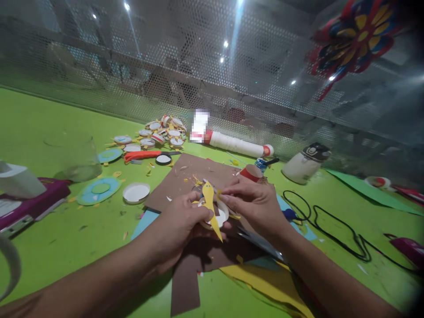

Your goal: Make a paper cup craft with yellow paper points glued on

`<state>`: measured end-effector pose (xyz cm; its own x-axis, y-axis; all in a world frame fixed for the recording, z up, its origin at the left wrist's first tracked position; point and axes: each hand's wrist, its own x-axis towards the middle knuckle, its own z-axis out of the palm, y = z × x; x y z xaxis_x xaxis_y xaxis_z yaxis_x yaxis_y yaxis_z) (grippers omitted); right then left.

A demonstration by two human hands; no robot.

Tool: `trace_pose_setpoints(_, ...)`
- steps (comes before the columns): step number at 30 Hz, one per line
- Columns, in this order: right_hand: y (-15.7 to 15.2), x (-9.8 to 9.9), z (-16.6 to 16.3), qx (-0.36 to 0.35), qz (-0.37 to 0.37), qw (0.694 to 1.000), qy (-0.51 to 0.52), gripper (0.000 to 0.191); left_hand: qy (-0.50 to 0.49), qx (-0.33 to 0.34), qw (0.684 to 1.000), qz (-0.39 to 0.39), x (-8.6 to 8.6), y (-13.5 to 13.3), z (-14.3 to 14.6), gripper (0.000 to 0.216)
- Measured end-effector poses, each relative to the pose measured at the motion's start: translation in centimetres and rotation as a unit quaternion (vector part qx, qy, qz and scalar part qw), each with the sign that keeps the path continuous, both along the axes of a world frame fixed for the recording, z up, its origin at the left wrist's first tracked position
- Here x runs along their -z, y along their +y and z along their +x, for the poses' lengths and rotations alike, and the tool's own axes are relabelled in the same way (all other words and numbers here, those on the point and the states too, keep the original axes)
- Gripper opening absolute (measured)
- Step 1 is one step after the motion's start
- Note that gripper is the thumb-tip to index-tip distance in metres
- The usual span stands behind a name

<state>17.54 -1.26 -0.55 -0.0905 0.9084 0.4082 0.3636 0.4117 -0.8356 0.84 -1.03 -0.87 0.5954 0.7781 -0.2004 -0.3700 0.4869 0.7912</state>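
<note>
My left hand (pixel 185 214) is closed around a shallow white paper cup bottom (pixel 223 213). Its thumb presses a long yellow paper cutout (pixel 208 196) with a rounded head, two small drawn eyes and a pointed tail across the cup bottom. From the right, my right hand (pixel 256 201) reaches in with thumb and fingers pinched on a small yellow paper piece (pixel 219 193), close beside the cutout's head. Both hands are above brown card sheets (pixel 175 183) strewn with yellow scraps. The fingers of my left hand under the cup bottom are partly hidden.
Orange-handled scissors (pixel 142 155) lie beyond a loose white cup bottom (pixel 136 193). Several decorated cup bottoms (pixel 174 133) are heaped at the back. A roll of stacked cups (pixel 236 143), red cup (pixel 251 172), jar (pixel 306 163) and black cable (pixel 331 214) are around the card.
</note>
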Motion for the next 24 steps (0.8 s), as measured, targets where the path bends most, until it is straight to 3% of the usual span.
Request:
trace_pose_setpoints(13,-0.06,-0.28,-0.65,0.046,0.021,0.996,-0.07,0.009,0.037,-0.021,0.999,-0.002,-0.03,0.01,0.15,0.039)
trace_pose_setpoints(24,-0.21,0.15,-0.56,0.056,-0.064,0.995,-0.051,0.004,0.071,-0.026,0.997,0.017,0.39,0.14,0.41,0.046)
